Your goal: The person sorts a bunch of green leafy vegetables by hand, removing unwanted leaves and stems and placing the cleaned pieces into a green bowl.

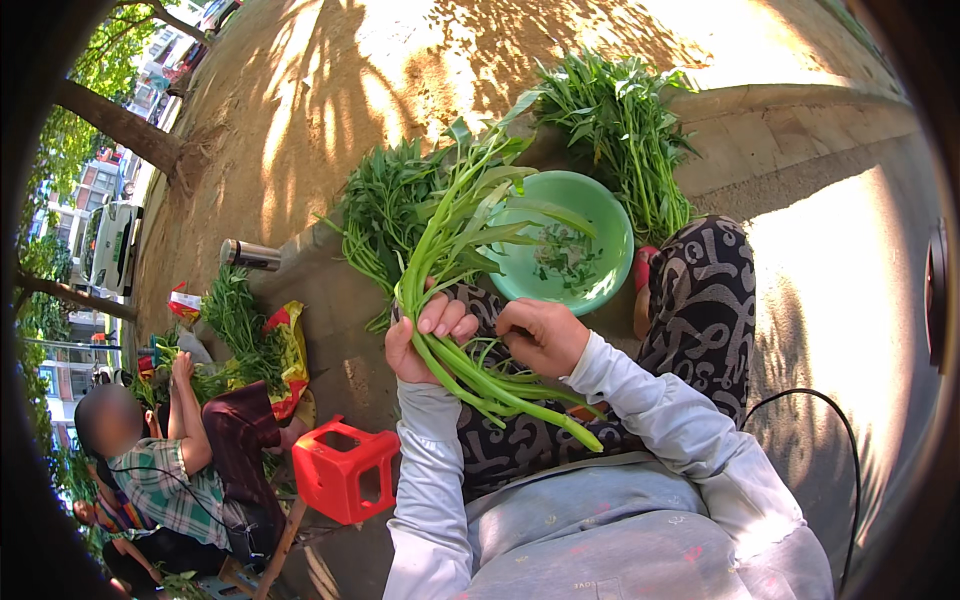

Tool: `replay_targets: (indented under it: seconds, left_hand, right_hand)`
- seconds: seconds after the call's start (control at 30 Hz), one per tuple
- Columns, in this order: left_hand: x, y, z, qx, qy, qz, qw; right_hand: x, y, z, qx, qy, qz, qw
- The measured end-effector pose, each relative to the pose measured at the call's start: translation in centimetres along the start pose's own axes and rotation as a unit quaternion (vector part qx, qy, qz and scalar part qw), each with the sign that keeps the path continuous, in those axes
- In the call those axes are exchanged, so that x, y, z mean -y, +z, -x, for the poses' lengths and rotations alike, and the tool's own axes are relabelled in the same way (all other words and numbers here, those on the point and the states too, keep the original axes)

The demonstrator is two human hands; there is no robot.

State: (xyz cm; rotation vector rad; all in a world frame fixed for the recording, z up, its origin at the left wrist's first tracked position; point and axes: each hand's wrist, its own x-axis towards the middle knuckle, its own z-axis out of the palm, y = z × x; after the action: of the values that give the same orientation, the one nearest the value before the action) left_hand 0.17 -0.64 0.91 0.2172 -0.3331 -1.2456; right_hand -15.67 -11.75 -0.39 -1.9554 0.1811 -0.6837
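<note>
My left hand (429,337) grips a bunch of water spinach (450,247) by its thick green stems, above my lap. Its leaves point up and away from me, and the cut ends hang towards my lap. Close to the right of the stems is my right hand (546,339), its fingers curled near thin stems; whether it pinches one is hidden. Just beyond stands a green plastic basin (615,225) with torn leaf bits (566,259) inside. A leafy pile (390,199) lies left of the basin, and another bundle (630,135) lies behind it to the right.
A red plastic stool (337,476) stands to my left. Farther left, a person in a checked shirt (176,472) sits near more greens (240,322) and a red-yellow bag (296,352). A steel flask (251,255) lies at the paving edge. A black cable (844,420) curves at my right.
</note>
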Motion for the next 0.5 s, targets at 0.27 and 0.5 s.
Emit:
replay_targets:
  seconds: [0.27,0.5]
  left_hand:
    - [-0.1,0.0,0.2,0.001,0.0,0.007,1.0]
    - [0.2,0.0,-0.3,0.009,-0.002,0.016,1.0]
  right_hand:
    - [-1.2,-0.8,-0.2,-0.033,0.314,-0.433,0.844]
    - [-6.9,-2.7,-0.5,-0.194,0.099,0.207,0.954]
